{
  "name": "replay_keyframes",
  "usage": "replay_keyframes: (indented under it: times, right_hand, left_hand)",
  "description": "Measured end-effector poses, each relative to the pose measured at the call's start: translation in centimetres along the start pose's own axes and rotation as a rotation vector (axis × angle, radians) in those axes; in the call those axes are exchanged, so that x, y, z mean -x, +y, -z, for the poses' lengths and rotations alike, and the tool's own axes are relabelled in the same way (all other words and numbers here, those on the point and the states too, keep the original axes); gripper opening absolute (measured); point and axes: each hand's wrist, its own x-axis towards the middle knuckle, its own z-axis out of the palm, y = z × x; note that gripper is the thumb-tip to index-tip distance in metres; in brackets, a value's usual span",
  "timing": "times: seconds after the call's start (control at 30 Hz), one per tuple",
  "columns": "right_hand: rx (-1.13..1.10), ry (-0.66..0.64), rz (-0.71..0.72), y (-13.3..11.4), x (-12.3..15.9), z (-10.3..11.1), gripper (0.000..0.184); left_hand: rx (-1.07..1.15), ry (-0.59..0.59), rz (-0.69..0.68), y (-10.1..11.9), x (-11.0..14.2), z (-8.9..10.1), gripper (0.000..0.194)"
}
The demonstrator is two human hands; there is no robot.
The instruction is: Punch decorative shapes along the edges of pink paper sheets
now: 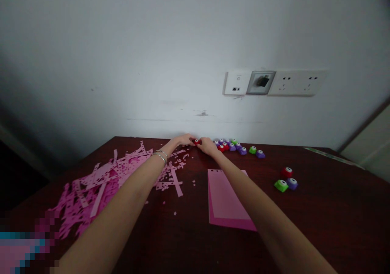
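Observation:
At the far edge of the table, close to the wall, both my hands meet around a small red craft punch (196, 141). The fingers of my left hand (184, 139) close on its left side, and those of my right hand (208, 146) on its right. Just right of my right hand stands a cluster of purple, red and green punches (232, 146). Pink paper sheets (227, 198) lie under my right forearm, with small holes along the top edge. Tiny pink paper cut-outs (179, 164) are scattered near my left wrist.
A heap of punched pink paper strips (106, 180) covers the table's left side. On the right sit a red punch (287, 172), a green punch (281, 185) and a purple punch (292, 183). Wall sockets (295, 83) are above the table, with a black plug (263, 81).

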Motion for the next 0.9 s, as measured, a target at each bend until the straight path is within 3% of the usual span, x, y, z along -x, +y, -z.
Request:
replay_keyframes:
  times: [0.2, 0.47, 0.67, 0.9]
  right_hand:
    - [0.017, -0.023, -0.007, 0.0, -0.1, -0.2, 0.030]
    - [-0.038, 0.001, 0.049, 0.5, 0.4, 1.1, 0.029]
    - [-0.110, 0.025, 0.086, 2.3, 2.5, 5.2, 0.035]
    - [-0.258, -0.063, 0.124, 5.5, 7.9, 7.9, 0.030]
  left_hand:
    - [-0.028, -0.010, 0.042, -0.2, 0.1, 0.1, 0.039]
    - [-0.030, 0.019, -0.063, 0.9, 0.2, 0.1, 0.028]
    - [-0.088, 0.039, -0.160, 4.8, 0.8, -0.4, 0.029]
    - [-0.075, -0.041, -0.268, 10.4, 2.0, -4.8, 0.026]
